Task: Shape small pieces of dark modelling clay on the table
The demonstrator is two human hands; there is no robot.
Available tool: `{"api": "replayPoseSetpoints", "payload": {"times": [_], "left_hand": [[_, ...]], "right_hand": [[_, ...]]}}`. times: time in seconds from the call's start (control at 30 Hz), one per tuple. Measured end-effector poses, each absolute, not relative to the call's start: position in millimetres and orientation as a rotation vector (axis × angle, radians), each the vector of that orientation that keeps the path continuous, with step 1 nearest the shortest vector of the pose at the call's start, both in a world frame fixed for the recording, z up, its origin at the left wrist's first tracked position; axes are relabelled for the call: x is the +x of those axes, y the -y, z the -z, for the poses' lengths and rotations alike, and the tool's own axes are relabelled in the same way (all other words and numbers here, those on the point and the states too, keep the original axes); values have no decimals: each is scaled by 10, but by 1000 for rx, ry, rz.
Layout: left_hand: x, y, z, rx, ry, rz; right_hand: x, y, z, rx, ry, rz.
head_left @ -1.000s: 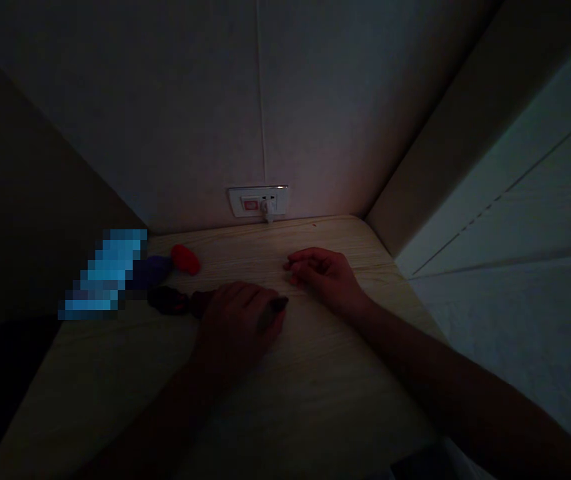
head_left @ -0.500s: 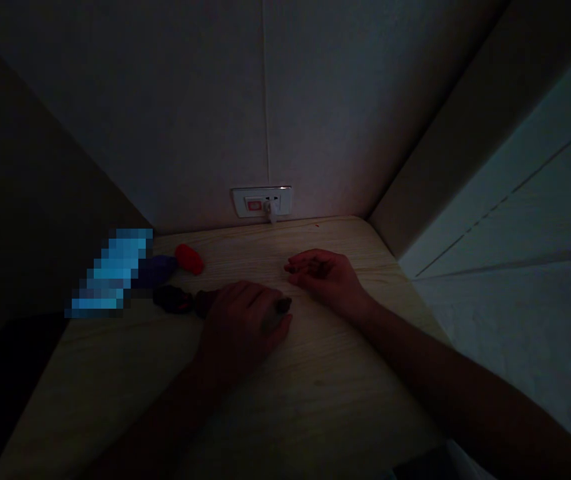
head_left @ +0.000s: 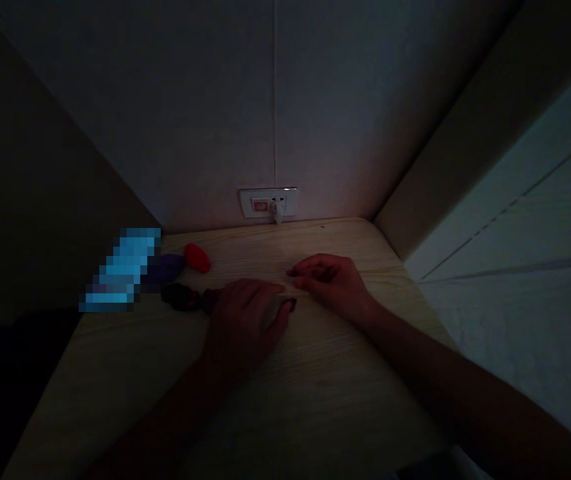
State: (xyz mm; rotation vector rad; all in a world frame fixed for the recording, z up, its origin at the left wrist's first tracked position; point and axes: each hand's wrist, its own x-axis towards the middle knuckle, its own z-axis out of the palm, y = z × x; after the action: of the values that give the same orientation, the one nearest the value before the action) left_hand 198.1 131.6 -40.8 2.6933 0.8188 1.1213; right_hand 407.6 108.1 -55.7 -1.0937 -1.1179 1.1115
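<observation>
In the dim head view, my left hand (head_left: 245, 320) rests low over the wooden top, fingers curled. A small dark lump (head_left: 293, 305) shows at its thumb and fingertips, looking like modelling clay. My right hand (head_left: 332, 280) is just to the right, with thumb and fingers pinched together. At its fingertips is a tiny dark bit (head_left: 291, 272), too small and dark to name. Left of my left hand lie a black lump (head_left: 180, 297) and a dark brownish lump (head_left: 209, 301), partly hidden by the fingers. Behind them are a red lump (head_left: 197, 258) and a purple lump (head_left: 165, 268).
A pixelated bright blue panel (head_left: 125, 270) stands at the left edge of the wooden tabletop (head_left: 315, 387). A wall socket (head_left: 268, 203) with a plug in it sits just above the back edge. A pale panel (head_left: 525, 213) rises at the right.
The whole view has shifted slightly, so things appear a little further right. My left thumb has closed up over the dark lump. My right fingers have drawn slightly closer together.
</observation>
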Motion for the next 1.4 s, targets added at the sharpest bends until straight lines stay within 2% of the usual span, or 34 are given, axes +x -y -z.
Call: {"api": "replayPoseSetpoints", "payload": {"times": [0.23, 0.67, 1.03, 1.4], "left_hand": [[1953, -1319, 367, 2551, -881, -1289], [1937, -1361, 404, 2532, -658, -1399], [1954, -1356, 371, 2572, -659, -1393], [1949, -1345, 392, 2532, -687, -1312]], "right_hand": [[4030, -991, 426, -1098, 1216, -1067], [3986, -946, 401, -1028, 1349, -1120], [3983, -941, 451, -1043, 1260, -1257], [3986, -948, 465, -996, 1226, -1254]]}}
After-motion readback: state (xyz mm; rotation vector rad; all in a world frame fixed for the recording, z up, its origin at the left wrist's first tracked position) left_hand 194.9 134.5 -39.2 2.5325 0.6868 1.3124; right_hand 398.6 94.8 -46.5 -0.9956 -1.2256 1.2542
